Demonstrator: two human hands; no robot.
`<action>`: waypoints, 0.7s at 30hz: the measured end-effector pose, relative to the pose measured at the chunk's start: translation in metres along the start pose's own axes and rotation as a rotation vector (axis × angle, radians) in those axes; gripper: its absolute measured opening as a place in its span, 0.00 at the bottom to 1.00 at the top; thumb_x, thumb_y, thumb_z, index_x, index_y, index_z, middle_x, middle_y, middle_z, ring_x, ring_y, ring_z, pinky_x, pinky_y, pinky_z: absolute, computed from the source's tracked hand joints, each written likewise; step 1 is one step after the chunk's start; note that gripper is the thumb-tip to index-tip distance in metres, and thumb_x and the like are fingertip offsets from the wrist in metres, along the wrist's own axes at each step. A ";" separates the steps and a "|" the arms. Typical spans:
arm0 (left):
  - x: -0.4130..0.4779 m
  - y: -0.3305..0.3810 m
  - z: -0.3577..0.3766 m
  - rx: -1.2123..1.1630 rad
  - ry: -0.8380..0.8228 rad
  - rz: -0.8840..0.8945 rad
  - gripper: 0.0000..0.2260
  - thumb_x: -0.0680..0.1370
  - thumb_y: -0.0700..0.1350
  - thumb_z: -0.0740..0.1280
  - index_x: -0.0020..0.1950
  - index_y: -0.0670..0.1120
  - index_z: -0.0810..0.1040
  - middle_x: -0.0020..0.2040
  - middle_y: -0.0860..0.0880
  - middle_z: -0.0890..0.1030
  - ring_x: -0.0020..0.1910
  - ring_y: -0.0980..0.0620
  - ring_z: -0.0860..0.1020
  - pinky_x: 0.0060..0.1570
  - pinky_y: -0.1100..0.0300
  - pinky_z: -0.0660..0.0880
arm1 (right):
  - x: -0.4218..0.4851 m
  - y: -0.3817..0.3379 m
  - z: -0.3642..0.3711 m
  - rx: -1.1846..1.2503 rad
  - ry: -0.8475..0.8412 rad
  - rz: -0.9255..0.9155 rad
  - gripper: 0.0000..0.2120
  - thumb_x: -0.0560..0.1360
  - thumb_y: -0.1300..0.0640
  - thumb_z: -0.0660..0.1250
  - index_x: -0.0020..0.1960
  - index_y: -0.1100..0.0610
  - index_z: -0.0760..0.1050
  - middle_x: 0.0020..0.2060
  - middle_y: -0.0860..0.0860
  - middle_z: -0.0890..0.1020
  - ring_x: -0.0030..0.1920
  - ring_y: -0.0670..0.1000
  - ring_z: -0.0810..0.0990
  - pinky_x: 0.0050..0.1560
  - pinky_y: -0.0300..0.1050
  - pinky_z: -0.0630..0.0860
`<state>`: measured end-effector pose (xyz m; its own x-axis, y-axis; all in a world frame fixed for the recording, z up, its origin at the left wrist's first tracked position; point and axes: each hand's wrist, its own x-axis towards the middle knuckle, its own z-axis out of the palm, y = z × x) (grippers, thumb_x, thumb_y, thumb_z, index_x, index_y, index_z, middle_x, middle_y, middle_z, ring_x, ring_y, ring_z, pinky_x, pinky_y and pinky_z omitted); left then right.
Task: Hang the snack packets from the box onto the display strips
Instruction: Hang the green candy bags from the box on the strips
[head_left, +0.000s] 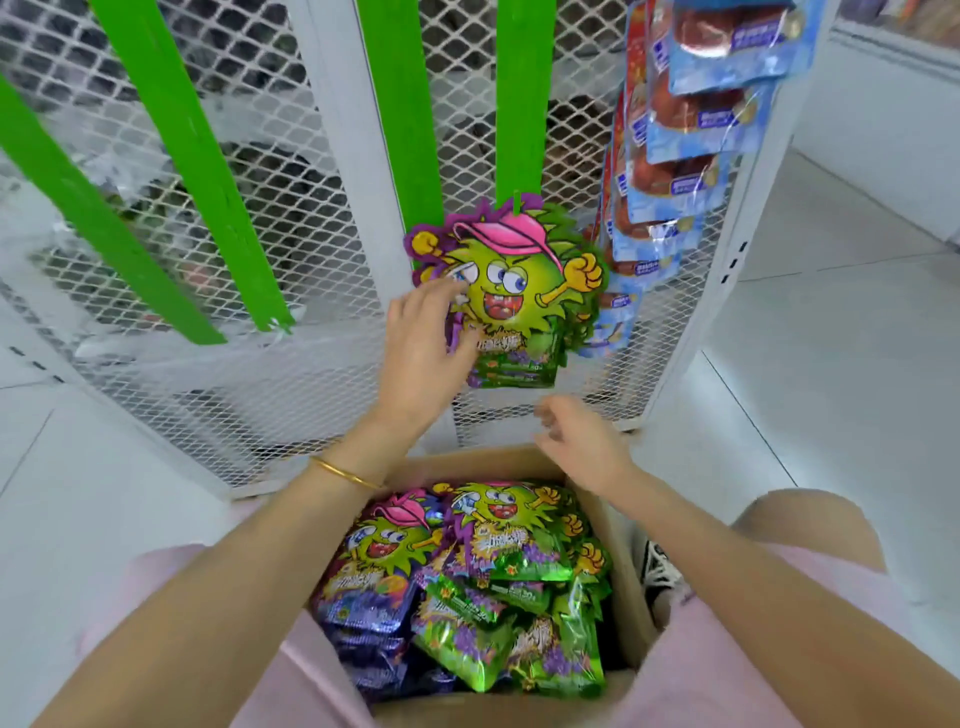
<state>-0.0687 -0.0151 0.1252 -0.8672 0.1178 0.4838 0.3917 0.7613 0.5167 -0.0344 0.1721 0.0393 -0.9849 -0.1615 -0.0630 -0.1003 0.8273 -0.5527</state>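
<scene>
A bunch of green snack packets (524, 291) with a cartoon face in a pink cap hangs from the right green display strip (521, 104). My left hand (423, 343) touches the left side of these hanging packets, fingers spread over them. My right hand (576, 441) hovers below the packets, above the box's far edge, fingers loosely curled and holding nothing. The cardboard box (631, 587) sits between my knees and holds several green and purple packets (467, 587) of the same kind.
Other green strips (400, 114) (202, 171) hang bare on the white mesh rack (291, 218). A column of blue packets (691, 140) hangs at the right of the rack. White floor tiles lie on both sides. A shoe (660, 577) shows right of the box.
</scene>
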 end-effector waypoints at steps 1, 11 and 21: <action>-0.015 -0.009 0.005 -0.002 -0.031 -0.021 0.19 0.71 0.42 0.65 0.62 0.42 0.73 0.61 0.44 0.76 0.62 0.44 0.71 0.59 0.65 0.56 | -0.004 0.005 0.020 -0.046 -0.149 0.021 0.21 0.75 0.52 0.67 0.64 0.58 0.69 0.59 0.56 0.76 0.59 0.56 0.75 0.58 0.47 0.71; -0.098 -0.075 0.026 0.032 -0.357 -0.288 0.14 0.75 0.38 0.65 0.60 0.42 0.76 0.61 0.44 0.77 0.64 0.45 0.71 0.65 0.56 0.61 | -0.027 0.039 0.123 -0.337 -0.674 -0.156 0.41 0.71 0.38 0.66 0.75 0.53 0.53 0.75 0.57 0.57 0.74 0.59 0.57 0.72 0.55 0.59; -0.116 -0.049 0.054 -0.693 -0.649 -1.307 0.23 0.79 0.52 0.62 0.68 0.40 0.62 0.53 0.37 0.76 0.47 0.41 0.79 0.47 0.52 0.78 | -0.032 0.014 0.078 -0.453 -0.126 -0.474 0.28 0.75 0.49 0.41 0.50 0.58 0.78 0.49 0.53 0.82 0.46 0.56 0.81 0.41 0.50 0.79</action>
<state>-0.0040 -0.0319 0.0061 -0.6090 0.0262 -0.7927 -0.7812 0.1535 0.6052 0.0067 0.1471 -0.0317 -0.7981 -0.6024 -0.0108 -0.5951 0.7910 -0.1420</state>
